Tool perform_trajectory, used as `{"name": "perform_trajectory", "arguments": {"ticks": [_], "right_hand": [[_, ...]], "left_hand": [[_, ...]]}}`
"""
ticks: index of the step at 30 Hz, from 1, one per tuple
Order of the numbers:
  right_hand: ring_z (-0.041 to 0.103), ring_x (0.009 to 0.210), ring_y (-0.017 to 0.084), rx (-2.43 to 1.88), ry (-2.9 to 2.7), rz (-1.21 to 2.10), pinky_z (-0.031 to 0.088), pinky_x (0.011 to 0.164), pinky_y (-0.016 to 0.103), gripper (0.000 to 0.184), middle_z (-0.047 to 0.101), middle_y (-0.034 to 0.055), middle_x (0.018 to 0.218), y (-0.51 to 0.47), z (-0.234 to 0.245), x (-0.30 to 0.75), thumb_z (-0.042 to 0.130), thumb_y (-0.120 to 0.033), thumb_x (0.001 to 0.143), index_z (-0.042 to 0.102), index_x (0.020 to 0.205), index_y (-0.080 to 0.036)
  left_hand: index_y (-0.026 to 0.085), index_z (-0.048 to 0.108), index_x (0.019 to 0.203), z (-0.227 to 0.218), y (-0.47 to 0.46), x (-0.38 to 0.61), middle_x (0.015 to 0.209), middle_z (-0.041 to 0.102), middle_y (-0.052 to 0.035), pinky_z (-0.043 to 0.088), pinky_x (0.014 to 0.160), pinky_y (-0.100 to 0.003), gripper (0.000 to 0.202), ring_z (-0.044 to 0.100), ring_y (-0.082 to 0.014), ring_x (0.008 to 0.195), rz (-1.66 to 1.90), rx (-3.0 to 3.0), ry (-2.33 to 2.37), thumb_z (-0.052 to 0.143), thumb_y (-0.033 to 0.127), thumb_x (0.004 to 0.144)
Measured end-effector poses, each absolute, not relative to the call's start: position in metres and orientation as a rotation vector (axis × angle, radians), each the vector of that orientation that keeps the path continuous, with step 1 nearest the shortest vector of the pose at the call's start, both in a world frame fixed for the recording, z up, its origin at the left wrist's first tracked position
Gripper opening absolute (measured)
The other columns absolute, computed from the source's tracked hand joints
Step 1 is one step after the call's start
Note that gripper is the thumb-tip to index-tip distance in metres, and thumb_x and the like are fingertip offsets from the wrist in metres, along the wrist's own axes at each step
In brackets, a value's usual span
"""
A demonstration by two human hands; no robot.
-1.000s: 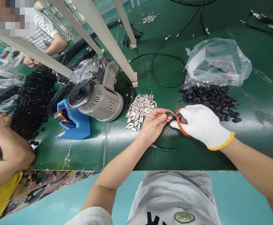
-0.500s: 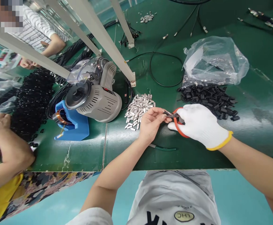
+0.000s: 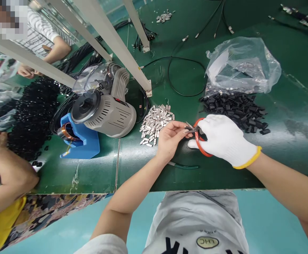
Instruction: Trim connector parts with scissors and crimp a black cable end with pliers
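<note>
My right hand [image 3: 220, 139], in a white knit glove with a yellow cuff, grips red-handled scissors [image 3: 199, 145]. Their short blades point left, to the fingertips of my bare left hand [image 3: 170, 139]. That hand is closed in a pinch on something small at the blades; the fingers hide most of it, and I cannot make out what it is. Just beyond my left hand lies a pile of small silvery metal connector pieces [image 3: 154, 123]. A heap of small black plastic pieces [image 3: 236, 111] lies beyond the glove. Near my left wrist is a tool with a green handle [image 3: 187, 167].
Left of the connectors stand a grey machine [image 3: 113, 116] and a blue tape dispenser [image 3: 92, 146]. A clear plastic bag [image 3: 245, 67] sits behind the black heap, beside a looped black cable [image 3: 170, 81]. White posts rise at left. Two other people sit at the left.
The scissor blades look slightly further apart at the left fingertips. Both hands stay in nearly the same place, and the whole view has shifted a little.
</note>
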State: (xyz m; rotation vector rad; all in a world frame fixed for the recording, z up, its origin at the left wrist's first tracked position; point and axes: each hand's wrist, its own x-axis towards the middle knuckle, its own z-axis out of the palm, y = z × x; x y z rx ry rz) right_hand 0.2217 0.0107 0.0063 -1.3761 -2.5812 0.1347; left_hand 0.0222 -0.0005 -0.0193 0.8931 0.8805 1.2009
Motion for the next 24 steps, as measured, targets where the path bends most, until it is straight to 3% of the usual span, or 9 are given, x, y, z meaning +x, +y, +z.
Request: {"name": "perform_trajectory", "arguments": {"ticks": [8, 17, 24], "right_hand": [[0.054, 0.077, 0.022, -1.402, -2.575, 0.099, 0.031, 0.076, 0.033, 0.054, 0.060, 0.0072, 0.076, 0.010, 0.004, 0.222, 0.051, -0.070, 0.095, 0.063, 0.086, -0.018], [0.056, 0.067, 0.022, -1.490, -2.590, 0.058, 0.018, 0.067, 0.033, 0.058, 0.059, 0.0055, 0.066, 0.005, -0.007, 0.224, 0.047, -0.073, 0.096, 0.061, 0.081, -0.019], [0.059, 0.069, 0.024, -1.539, -2.605, 0.054, 0.018, 0.066, 0.034, 0.062, 0.064, 0.0077, 0.068, 0.000, -0.011, 0.222, 0.042, -0.076, 0.097, 0.065, 0.089, -0.019]], "left_hand": [[0.015, 0.073, 0.090, -0.023, -0.001, 0.020, 0.092, 0.078, -0.0053, 0.060, 0.071, -0.027, 0.023, 0.074, -0.0135, 0.072, 1.217, 0.933, 0.916, 0.089, 0.027, 0.078], [0.016, 0.074, 0.091, -0.020, 0.001, 0.018, 0.087, 0.078, -0.0047, 0.059, 0.070, -0.026, 0.018, 0.075, -0.0139, 0.072, 1.243, 0.950, 0.887, 0.087, 0.025, 0.082], [0.016, 0.072, 0.089, -0.015, 0.001, 0.019, 0.085, 0.077, -0.0042, 0.060, 0.071, -0.028, 0.024, 0.075, -0.0144, 0.071, 1.247, 0.924, 0.923, 0.090, 0.028, 0.078]]}}
